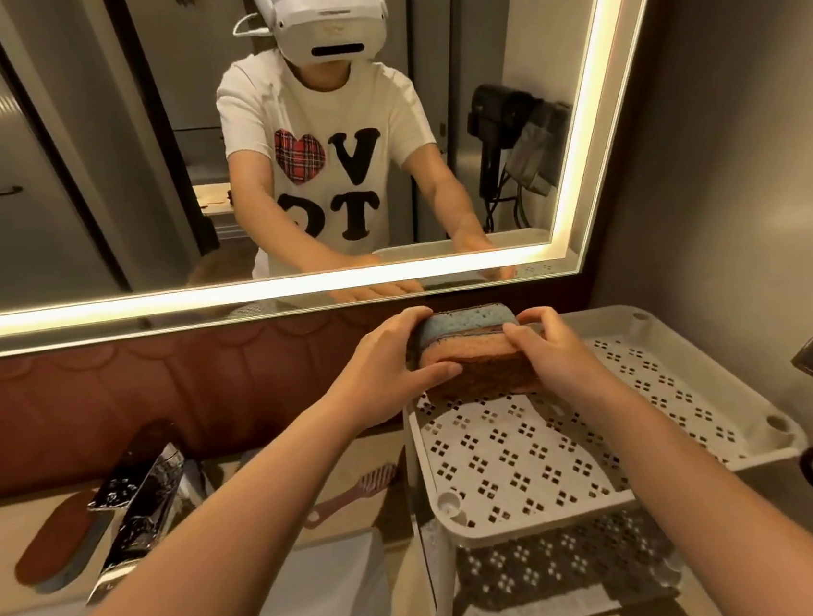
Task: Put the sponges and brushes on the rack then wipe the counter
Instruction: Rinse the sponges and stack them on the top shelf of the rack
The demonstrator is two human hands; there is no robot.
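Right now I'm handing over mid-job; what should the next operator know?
Left grip and right grip both hold the sponge stack, one at each end, at the far end of the rack top tier; not yet released.
On the counter: pink brush beside the rack, oval sponge left of the faucet.
To do: release the stack, rack the rest, wipe the counter.

- Room dim and warm; the main light is the glowing strip framing the mirror.
- The stacked sponges cast a soft shadow on the rack; deeper shade lies beneath its top tier.
- The chrome tap shows hard glare.
- Wide-angle bending at the edges; slight softness throughout.
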